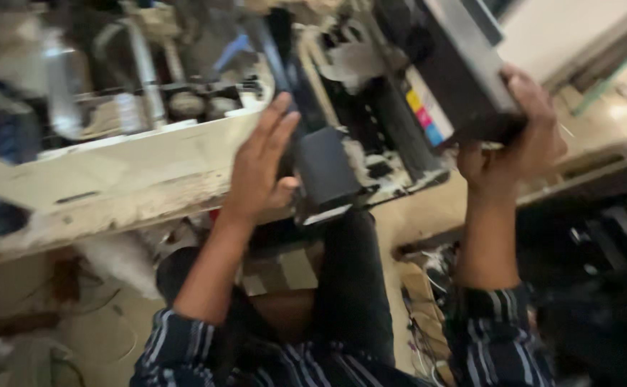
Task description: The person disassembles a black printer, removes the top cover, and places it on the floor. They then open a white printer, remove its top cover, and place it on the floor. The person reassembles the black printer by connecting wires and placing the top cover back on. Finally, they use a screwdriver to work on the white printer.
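printer (371,107) held up and tilted in front of the camera, black casing with the inner works exposed on the underside (view blurred by motion, so small parts cannot be made out). right hand (514,140) is wrapped round the printer's right end, fingers curled over the dark top edge, thumb below; a firm closed hold on the casing. left hand (259,168) is laid flat and open against the printer's left side, fingers stretched upward, palm pressed beside a dark rectangular block (325,166) that sticks out low on the machine; nothing is clasped by it, only touched. strip of coloured patches (424,115) (yellow, pink, blue) is seen on the casing just left of the right hand. striped sleeves (177,347) are worn on both arms. worn white workbench (105,186) lies behind the left hand, cluttered above with blurred machine parts. pale floor (112,322) with loose cables is seen below, well apart from the printer.
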